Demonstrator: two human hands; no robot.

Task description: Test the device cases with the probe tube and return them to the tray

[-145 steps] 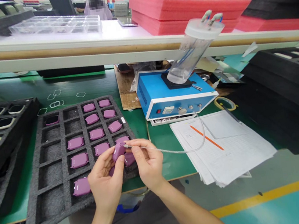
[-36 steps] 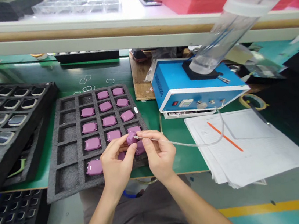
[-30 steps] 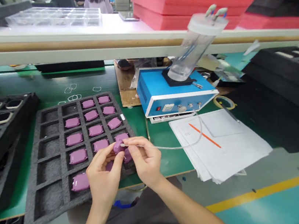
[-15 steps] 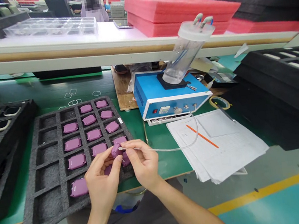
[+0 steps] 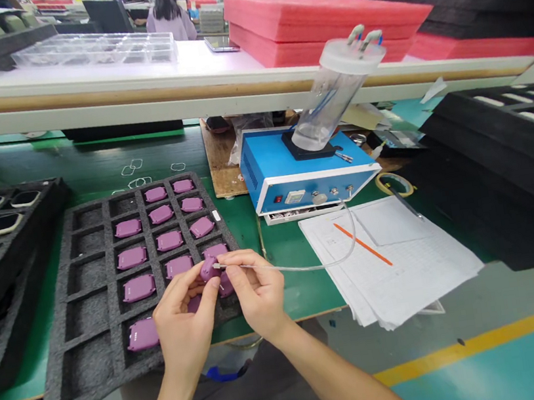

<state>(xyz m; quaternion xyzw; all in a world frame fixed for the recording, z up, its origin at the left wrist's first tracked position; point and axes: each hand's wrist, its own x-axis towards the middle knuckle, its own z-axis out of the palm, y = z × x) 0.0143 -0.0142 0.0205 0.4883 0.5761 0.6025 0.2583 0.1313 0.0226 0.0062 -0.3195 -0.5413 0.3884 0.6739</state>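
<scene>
My left hand point(image 5: 184, 321) pinches a small purple case point(image 5: 208, 269) above the grey foam tray point(image 5: 91, 347). In my right hand point(image 5: 255, 287) is the metal-tipped end of a thin clear tube point(image 5: 301, 268), its tip touching the case or right beside it; the exact contact is too small to tell. The tube curves right and up to the front of a blue machine point(image 5: 285, 157). Several more purple cases point(image 5: 139, 288) lie in the tray's compartments, some partly hidden behind my hands. The tray's left column holds no cases.
A tilted clear cylinder point(image 5: 332, 98) stands on the blue machine. Papers point(image 5: 397, 274) with an orange strip lie to the right, near a tape roll point(image 5: 405, 175). Black trays stand at both sides. A shelf point(image 5: 132, 90) crosses behind, bearing red foam blocks point(image 5: 303, 29). A person sits far back.
My hands hold the same case and tube in nearly the same pose. The whole view has shifted very slightly. A dark-clothed figure at the top right is no longer visible.
</scene>
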